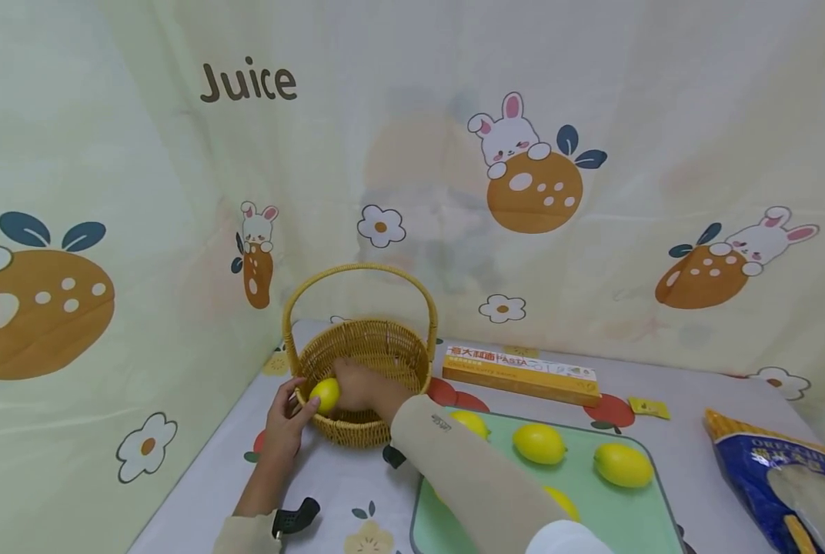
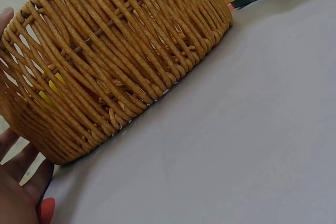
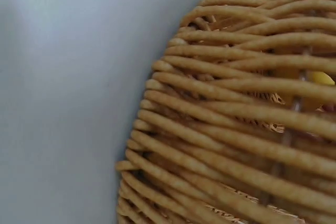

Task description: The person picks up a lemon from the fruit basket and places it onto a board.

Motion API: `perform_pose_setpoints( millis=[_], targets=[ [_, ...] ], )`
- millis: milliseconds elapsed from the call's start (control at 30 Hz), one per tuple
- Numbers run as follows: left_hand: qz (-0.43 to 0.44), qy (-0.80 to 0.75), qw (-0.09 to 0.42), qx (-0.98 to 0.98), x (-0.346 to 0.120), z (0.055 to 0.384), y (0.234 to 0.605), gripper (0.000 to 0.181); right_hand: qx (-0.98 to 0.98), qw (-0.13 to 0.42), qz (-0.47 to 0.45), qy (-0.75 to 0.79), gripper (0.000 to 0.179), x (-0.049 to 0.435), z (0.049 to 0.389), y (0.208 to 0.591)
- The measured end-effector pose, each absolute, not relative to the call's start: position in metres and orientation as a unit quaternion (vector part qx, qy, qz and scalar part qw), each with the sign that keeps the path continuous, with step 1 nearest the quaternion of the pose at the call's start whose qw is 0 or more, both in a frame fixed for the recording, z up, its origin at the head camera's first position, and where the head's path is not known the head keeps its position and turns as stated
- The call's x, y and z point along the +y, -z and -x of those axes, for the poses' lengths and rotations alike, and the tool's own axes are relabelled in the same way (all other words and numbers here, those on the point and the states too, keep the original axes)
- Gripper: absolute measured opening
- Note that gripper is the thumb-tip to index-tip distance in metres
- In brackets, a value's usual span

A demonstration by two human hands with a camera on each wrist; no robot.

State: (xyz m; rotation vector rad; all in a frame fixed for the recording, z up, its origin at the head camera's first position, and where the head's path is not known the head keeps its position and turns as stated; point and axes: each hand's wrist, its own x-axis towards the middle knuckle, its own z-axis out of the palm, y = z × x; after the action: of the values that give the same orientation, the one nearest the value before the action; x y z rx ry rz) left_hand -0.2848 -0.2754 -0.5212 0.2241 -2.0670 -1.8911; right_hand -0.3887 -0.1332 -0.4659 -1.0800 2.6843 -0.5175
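A wicker basket point(image 1: 357, 435) with a tall arched handle stands at the back left of the table. My left hand point(image 1: 284, 419) grips its left side, thumb at the rim, fingers against the outer wall point(image 2: 105, 66). Inside reaches my right hand point(image 1: 364, 385), its fingers mostly hidden, so I cannot tell what they hold. Right beside it a yellow lemon point(image 1: 325, 395) shows at the basket's near left wall, close to my left thumb. Yellow also glimmers through the weave in both wrist views. More lemons point(image 1: 539, 444) lie on a green tray point(image 1: 592, 523), partly behind my right sleeve.
An orange pasta box point(image 1: 523, 375) lies right of the basket, near the back curtain. Further right are a small yellow packet point(image 1: 649, 408) and a blue bag point(image 1: 766, 469). The printed curtain point(image 1: 385, 115) closes the back and left side.
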Motion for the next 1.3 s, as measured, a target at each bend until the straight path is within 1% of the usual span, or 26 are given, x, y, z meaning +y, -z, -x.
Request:
perform_pose_setpoints(
  millis=[167,333,533,800,1067,1300],
  targets=[
    [-0.085,0.660,0.176,-0.726,-0.276,0.285,0.525,0.055,0.896,0.086,0.405,0.158,0.052,-0.135,0.387,0.466],
    [-0.081,0.661,0.172,-0.726,-0.274,0.285,0.523,0.052,0.893,0.081,0.424,0.125,0.047,-0.130,0.386,0.466],
    [-0.077,0.666,0.163,-0.724,-0.274,0.287,0.523,0.055,0.896,0.082,0.423,0.106,0.052,-0.120,0.384,0.460],
    [-0.075,0.672,0.163,-0.719,-0.276,0.287,0.524,0.058,0.901,0.080,0.414,0.107,0.057,-0.107,0.377,0.439],
    [-0.079,0.663,0.171,-0.724,-0.274,0.286,0.526,0.052,0.900,0.070,0.420,0.088,0.066,-0.094,0.374,0.422],
    [-0.078,0.665,0.167,-0.724,-0.276,0.288,0.526,0.052,0.904,0.060,0.420,0.046,0.067,-0.081,0.372,0.413]
  ],
)
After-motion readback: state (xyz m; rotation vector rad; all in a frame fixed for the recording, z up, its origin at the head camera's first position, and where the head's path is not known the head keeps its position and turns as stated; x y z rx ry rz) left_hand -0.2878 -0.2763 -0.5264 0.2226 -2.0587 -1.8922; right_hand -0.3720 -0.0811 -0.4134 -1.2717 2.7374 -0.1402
